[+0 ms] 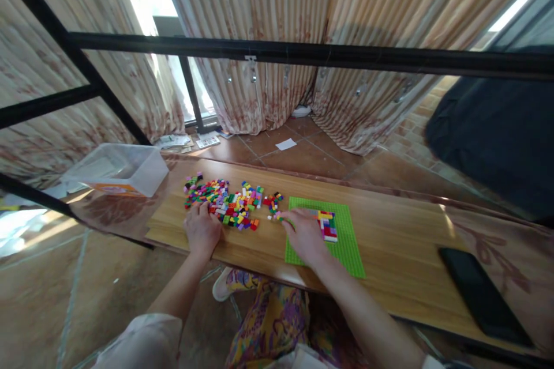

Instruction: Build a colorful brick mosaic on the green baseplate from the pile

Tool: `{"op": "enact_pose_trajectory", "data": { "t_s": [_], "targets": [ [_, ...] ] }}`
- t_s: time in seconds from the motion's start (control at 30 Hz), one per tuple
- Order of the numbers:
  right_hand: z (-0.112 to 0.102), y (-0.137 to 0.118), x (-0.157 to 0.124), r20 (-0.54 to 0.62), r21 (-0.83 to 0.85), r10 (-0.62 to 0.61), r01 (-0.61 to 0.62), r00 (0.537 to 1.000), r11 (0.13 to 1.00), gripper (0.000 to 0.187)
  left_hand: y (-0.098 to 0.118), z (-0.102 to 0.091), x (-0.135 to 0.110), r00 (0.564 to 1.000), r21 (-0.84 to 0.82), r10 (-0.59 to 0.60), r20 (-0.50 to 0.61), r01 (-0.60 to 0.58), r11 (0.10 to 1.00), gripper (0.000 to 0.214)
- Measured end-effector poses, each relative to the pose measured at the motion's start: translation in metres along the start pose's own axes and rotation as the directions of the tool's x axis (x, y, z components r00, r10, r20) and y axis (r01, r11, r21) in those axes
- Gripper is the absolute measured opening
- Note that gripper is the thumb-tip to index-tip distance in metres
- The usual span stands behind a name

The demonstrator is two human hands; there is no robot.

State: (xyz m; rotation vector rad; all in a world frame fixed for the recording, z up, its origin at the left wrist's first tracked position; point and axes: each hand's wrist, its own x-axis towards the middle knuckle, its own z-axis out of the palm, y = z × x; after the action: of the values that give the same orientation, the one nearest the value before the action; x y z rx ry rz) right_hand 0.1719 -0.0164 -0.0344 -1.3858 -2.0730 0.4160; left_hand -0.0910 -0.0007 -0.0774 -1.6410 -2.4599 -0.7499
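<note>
Many small coloured toy bricks [236, 203] lie in a loose pile on the wooden board. My left hand [202, 230] rests at the near left edge of the pile, fingers bent down and somewhat apart; what lies under them is hidden. Over the left part of a green baseplate [352, 242] is my right hand [306, 235], its fingertips closed together and pointing left. A small green brick [289, 221] shows at those fingertips, beside a few loose bricks. Right of this hand, a block of joined red, white, yellow and blue bricks [329, 228] sits on the baseplate, partly covered by the hand.
A clear plastic box [149, 170] stands left of the pile. A black phone [485, 294] lies at the board's right end. Black metal bars [277, 49] cross in front of striped curtains [259, 6]. A white paper [285, 144] is on the tiled floor behind.
</note>
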Motion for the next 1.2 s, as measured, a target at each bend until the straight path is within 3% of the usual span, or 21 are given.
{"op": "enact_pose_trajectory", "data": {
  "t_s": [0.1,0.3,0.47,0.63,0.73,0.83,0.97,1.1,1.2],
  "targets": [
    [0.020,-0.007,0.007,0.072,-0.107,-0.004,0.011,0.997,0.994,0.021,-0.001,0.001,-0.001,1.000,0.016,-0.004,0.007,0.004,1.000,0.039],
    [0.044,-0.012,0.023,0.072,-0.296,-0.005,0.026,0.997,0.955,0.020,-0.001,0.002,-0.002,1.000,0.035,0.004,-0.007,-0.004,0.999,0.039],
    [0.053,-0.013,0.030,0.145,-0.394,0.025,0.035,0.989,0.919,0.022,0.000,0.000,-0.001,1.000,0.028,-0.010,0.001,0.010,1.000,0.038],
    [0.053,-0.012,0.030,0.183,-0.377,-0.008,0.078,0.983,0.923,0.023,0.000,0.000,0.000,1.000,0.030,0.012,-0.016,-0.012,0.999,0.038],
    [0.049,-0.017,0.024,0.136,-0.252,-0.023,0.057,0.990,0.966,0.023,-0.001,0.000,0.001,1.000,0.058,0.020,-0.013,-0.019,0.998,0.038],
    [0.037,-0.023,0.011,0.018,0.002,0.010,-0.010,1.000,1.000,0.023,-0.002,0.000,0.002,1.000,0.077,0.024,-0.011,-0.023,0.997,0.039],
    [0.008,-0.014,-0.012,-0.148,0.330,0.126,-0.071,0.981,0.941,0.021,-0.002,0.000,0.003,1.000,0.075,0.029,-0.007,-0.028,0.997,0.039],
    [-0.022,0.025,-0.039,-0.241,0.493,0.346,-0.193,0.907,0.849,0.021,-0.002,0.001,0.004,1.000,0.066,0.030,-0.010,-0.029,0.997,0.039],
    [-0.037,0.061,-0.054,-0.262,0.591,0.523,-0.294,0.811,0.751,0.028,-0.003,0.001,0.005,1.000,0.068,0.028,-0.013,-0.027,0.997,0.040]
  ]
}}
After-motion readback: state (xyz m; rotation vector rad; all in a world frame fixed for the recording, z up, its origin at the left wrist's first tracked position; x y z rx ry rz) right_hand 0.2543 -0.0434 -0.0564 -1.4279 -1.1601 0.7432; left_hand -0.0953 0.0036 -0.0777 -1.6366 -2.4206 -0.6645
